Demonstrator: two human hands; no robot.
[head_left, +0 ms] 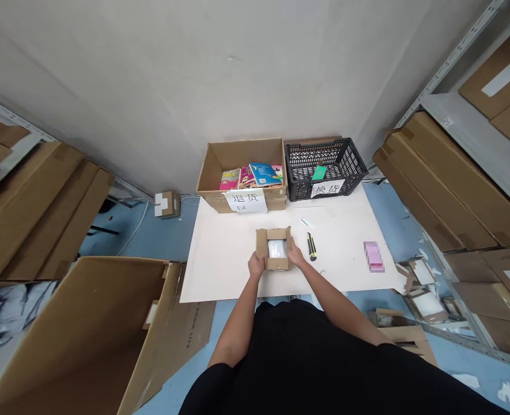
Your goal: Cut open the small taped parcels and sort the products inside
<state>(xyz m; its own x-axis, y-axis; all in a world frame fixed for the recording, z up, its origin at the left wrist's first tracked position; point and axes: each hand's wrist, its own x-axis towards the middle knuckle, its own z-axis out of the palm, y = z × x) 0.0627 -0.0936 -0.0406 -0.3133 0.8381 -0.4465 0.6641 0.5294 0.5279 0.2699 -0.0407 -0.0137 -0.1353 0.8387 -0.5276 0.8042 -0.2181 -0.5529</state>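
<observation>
A small cardboard box (277, 264) with its flaps folded out sits on the white table (229, 248) in front of me. Inside it lies something whitish in clear plastic wrap (276, 248); its kind cannot be made out. My left hand (256, 264) grips the box at its left side. On the opposite side, my right hand (295, 253) holds the right flap and wall. Just right of that hand lies a yellow and black box cutter (312, 246), touched by neither hand.
At the table's back stand a cardboard box (211, 200) of books and a black plastic crate (298, 192) holding a green item (319, 173). A blurred pink object (374, 256) lies at the right. A large open carton (82, 323) stands left, and stacked cartons (445, 178) line the right shelves.
</observation>
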